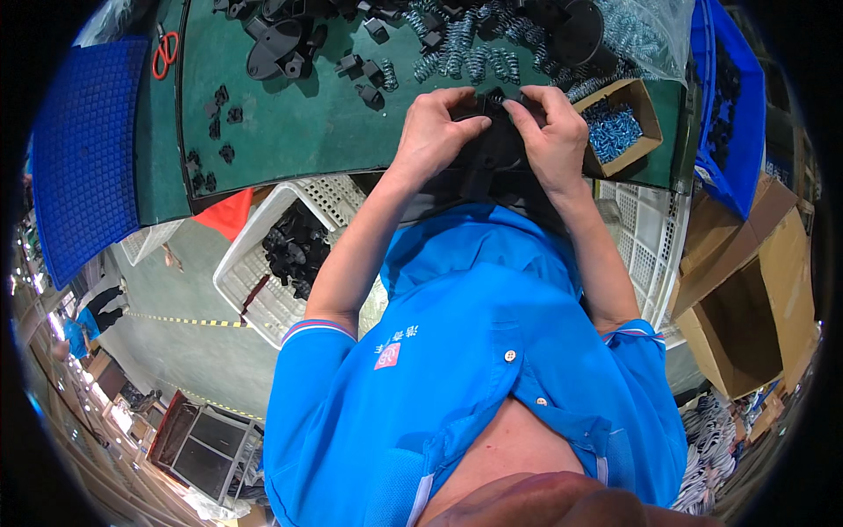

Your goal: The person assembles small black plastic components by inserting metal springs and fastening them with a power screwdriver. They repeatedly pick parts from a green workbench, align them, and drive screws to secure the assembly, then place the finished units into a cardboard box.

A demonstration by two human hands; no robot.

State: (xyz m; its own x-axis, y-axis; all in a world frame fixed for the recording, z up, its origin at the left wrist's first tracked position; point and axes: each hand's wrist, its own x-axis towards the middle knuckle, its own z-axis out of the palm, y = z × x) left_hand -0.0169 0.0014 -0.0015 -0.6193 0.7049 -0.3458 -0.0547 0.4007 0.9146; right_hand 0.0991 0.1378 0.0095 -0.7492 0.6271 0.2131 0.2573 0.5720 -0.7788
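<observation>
At the table's near edge, a black plastic part (pixel 493 149) is held between my two hands. My left hand (pixel 435 132) grips its left side, thumb and forefinger bent around the top end. My right hand (pixel 553 136) closes on it from the right, with the thumb by the upper end. A small metal coil spring (pixel 495 98) shows between the fingertips; which fingers touch it I cannot tell. Beyond my hands lie a heap of loose coil springs (pixel 458 48), small black blocks (pixel 369 95) and larger black plastic parts (pixel 274 48).
Right of my hands, a cardboard box (pixel 648 114) holds blue-silver screws (pixel 613 132). Red-handled scissors (pixel 164 54) lie far left on the green table (pixel 290 132). Below stand a white crate (pixel 230 277) of black parts and an open carton (pixel 746 299). A blue bin (pixel 746 88) is at right.
</observation>
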